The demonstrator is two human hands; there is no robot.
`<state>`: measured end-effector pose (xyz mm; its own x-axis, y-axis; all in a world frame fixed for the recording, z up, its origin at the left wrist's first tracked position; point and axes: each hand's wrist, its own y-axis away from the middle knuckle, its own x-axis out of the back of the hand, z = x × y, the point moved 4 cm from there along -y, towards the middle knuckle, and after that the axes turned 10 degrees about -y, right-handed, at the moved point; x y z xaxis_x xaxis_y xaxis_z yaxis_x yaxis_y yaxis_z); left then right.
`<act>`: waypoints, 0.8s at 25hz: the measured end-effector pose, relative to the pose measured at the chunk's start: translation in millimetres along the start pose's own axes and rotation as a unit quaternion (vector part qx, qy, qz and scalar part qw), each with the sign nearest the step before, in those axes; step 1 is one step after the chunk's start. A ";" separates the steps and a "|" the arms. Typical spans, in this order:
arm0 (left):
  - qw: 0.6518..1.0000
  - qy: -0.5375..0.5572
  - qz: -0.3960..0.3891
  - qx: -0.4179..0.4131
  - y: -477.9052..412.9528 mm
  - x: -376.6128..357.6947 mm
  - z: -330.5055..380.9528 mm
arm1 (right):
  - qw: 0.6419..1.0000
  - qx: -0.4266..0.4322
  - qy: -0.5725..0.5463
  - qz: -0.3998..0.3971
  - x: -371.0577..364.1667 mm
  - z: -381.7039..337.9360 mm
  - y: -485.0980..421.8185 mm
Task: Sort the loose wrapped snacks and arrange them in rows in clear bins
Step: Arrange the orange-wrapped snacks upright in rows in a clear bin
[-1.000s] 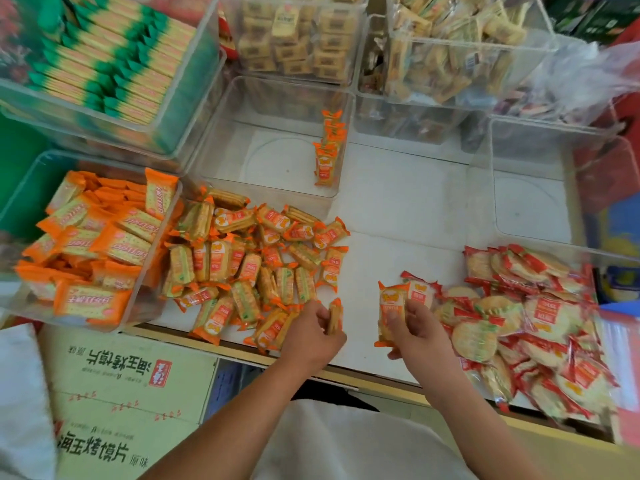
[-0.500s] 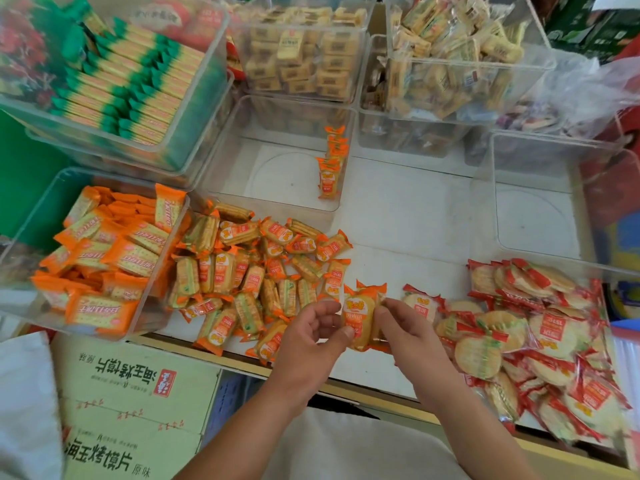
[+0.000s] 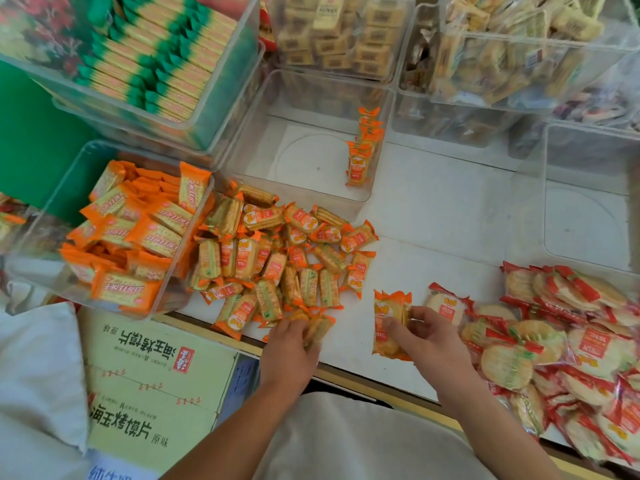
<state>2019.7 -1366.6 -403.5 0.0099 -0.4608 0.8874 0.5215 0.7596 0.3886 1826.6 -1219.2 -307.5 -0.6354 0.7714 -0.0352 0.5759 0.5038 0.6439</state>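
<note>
Gathering step: my right grip point(image 3: 429, 341) pinches a stack of orange packets point(image 3: 389, 323) over the desk point(image 3: 433, 209), left grip point(image 3: 291, 348) curls on one packet point(image 3: 317, 329) at the pile point(image 3: 277, 258) edge; next I'd stand them along the row point(image 3: 360, 161) in the bin point(image 3: 294, 194).

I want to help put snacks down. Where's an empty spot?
Bare white counter lies between the orange snack pile and the red cracker pile. The middle bin left of its row and the right bin are bare too. Both piles are crowded.
</note>
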 end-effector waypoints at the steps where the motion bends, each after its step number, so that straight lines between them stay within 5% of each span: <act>1: 0.999 -0.049 -0.019 -0.010 -3.9 -0.3 1.1 | 1.000 -0.004 0.007 0.001 -1.2 0.5 -1.9; 6: 0.980 -0.167 -0.085 -0.061 -20.2 -1.2 17.9 | 1.000 -0.010 -0.005 0.008 -6.7 -3.6 -9.6; 9: 0.994 0.036 -0.094 -0.035 -22.3 20.2 21.8 | 1.000 -0.005 -0.003 0.022 -12.2 -8.9 -13.8; 13: 0.944 0.323 -0.071 0.006 -27.0 77.5 43.5 | 0.999 0.013 -0.024 0.017 -34.2 -20.2 -21.5; 20: 0.875 0.470 -0.095 -0.062 -35.7 159.0 61.4 | 0.995 0.062 -0.079 0.029 -77.3 -56.5 -34.3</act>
<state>1950.3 -1438.8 -261.0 0.5805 -0.7915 0.1913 0.6775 0.5998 0.4257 1826.9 -1318.0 -283.7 -0.5158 0.8472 -0.1271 0.6741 0.4930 0.5500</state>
